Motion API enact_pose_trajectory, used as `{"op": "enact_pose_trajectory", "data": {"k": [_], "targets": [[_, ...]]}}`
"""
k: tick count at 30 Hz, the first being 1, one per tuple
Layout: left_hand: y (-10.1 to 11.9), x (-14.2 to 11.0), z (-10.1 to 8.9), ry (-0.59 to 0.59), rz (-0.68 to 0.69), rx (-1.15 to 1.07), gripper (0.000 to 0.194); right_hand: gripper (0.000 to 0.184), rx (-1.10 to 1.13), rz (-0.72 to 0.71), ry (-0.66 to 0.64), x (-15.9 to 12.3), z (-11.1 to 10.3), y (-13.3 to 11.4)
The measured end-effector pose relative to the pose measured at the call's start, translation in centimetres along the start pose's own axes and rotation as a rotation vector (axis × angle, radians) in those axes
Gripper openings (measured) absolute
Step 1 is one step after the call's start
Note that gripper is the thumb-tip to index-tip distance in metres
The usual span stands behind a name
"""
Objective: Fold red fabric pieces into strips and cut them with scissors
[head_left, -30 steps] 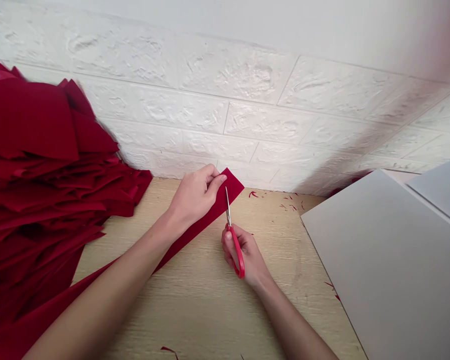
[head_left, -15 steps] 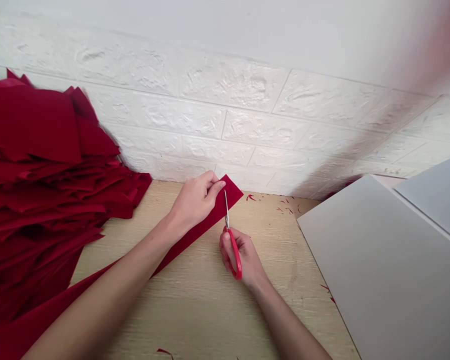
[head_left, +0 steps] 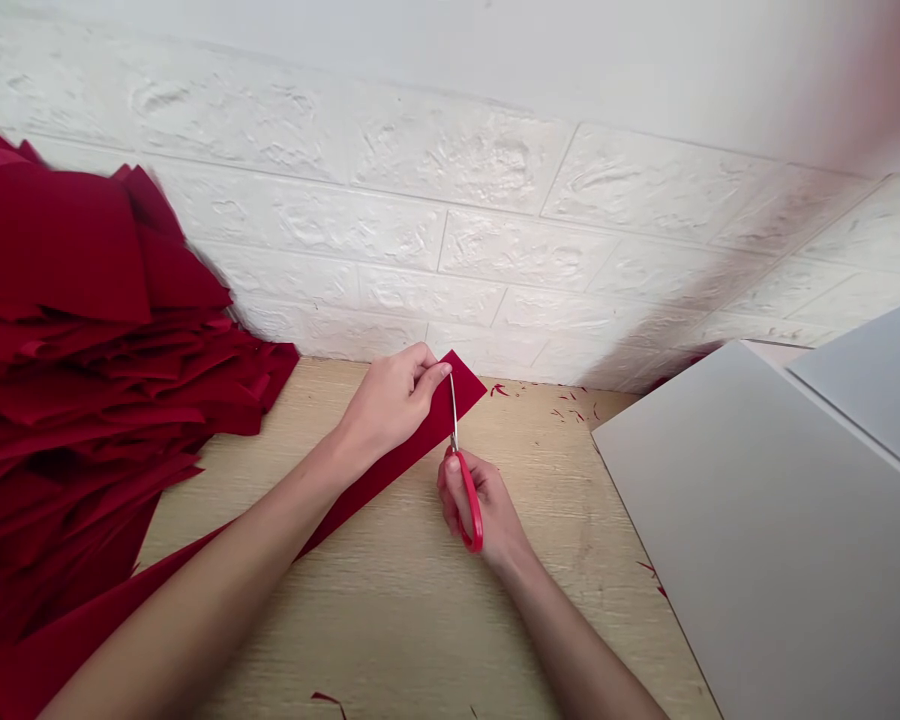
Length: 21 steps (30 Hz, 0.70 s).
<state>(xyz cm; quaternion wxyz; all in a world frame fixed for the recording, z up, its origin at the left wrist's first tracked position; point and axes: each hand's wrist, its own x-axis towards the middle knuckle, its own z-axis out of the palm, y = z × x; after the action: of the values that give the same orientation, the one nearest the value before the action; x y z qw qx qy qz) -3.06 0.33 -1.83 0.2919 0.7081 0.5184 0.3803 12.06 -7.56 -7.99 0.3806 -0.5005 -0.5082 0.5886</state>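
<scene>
A long dark-red fabric strip runs from the lower left toward the middle of the table. Near its far pointed end, my left hand pinches it between thumb and fingers. My right hand is closed around the red handles of a pair of scissors. The scissor blades lie across the strip close to my left thumb, and they look nearly closed. Whether the lower blade is under the cloth is hidden.
A tall heap of dark-red fabric pieces stands at the left. Grey-white boards or boxes fill the right side. Red scraps are scattered on the wooden table. A white brick-patterned wall rises behind.
The scissor blade tip has moved slightly up toward my left thumb. My left hand stays on the strip. The view has shifted a little.
</scene>
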Motion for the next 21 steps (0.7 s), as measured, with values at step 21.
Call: {"op": "enact_pose_trajectory", "data": {"k": [21], "targets": [[-0.11, 0.02, 0.32, -0.03, -0.025, 0.006, 0.032, 0.062, 0.008, 0.047, 0.014, -0.05, 0.02, -0.45]]}}
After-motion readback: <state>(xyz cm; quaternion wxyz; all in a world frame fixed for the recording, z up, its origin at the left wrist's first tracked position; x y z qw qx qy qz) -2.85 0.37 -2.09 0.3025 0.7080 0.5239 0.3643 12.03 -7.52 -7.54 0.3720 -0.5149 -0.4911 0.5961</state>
